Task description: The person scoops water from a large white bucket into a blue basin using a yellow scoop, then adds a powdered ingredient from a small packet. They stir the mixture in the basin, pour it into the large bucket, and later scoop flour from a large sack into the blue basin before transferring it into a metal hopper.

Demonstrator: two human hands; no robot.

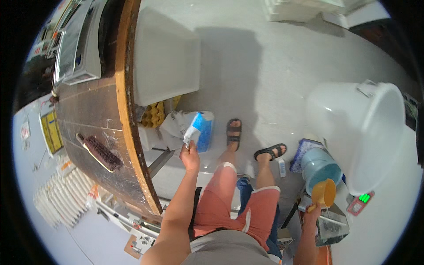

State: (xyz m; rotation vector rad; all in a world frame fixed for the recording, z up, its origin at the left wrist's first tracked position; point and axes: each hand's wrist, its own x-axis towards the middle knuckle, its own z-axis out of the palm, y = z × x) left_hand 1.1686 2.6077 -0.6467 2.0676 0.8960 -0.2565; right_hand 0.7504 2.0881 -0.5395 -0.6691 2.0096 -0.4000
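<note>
Gripping a blue-and-white packet (194, 130) by its lower edge, the left hand (190, 157) is closed around it and holds it up just beside the rim of the wooden counter (88, 115). A brush (100, 153) lies on that counter, well apart from the packet. Egg trays (154, 114) sit under the counter's edge. Far from the counter, the right hand (312, 215) is closed on the handle of an orange scoop (324, 193), held over a blue tub (321, 170) beside a big white bucket (366, 132). Sandalled feet rest on the floor between.
</note>
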